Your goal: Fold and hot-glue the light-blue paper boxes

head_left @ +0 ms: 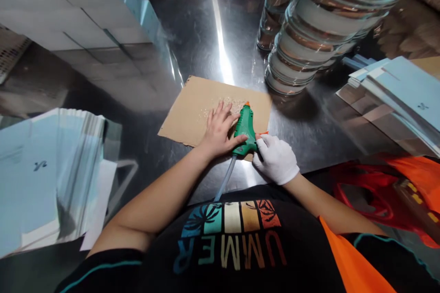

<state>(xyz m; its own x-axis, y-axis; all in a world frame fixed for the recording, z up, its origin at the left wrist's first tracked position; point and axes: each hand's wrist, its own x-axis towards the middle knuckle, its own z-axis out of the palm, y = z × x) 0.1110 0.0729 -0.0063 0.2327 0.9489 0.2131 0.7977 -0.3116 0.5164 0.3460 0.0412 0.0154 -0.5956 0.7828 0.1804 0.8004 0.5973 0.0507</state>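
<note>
Green glue gun [245, 123]: it is over the near right part of a brown cardboard sheet [185, 114] on the shiny metal desk [192, 41], between the person's two hands. How much of its handle there is cannot be told, since the gloved right hand [277, 158] covers the side where it would run; a scrap of orange shows by those fingers, too small to name. Whether that hand is closed around the gun or only beside it, I cannot tell. The bare left hand [220, 130] is spread, its thumb laid across the gun's rear, the other fingers reaching over the cardboard and partly covering a patch of pale specks [233, 102] that are hard to make out.

The orange nozzle [247, 103] points away from the person, toward the far side of the desk and slightly right. The gun's long axis runs near to far with that same lean, and a grey rod [227, 176] continues it backward, slanting left until the black shirt [158, 256] hides its end.

Stacked glass vessels [302, 55] at upper right and pale blue boxes [30, 169] at left are cut off by the frame; a red object [354, 197] at right is blurred.
</note>
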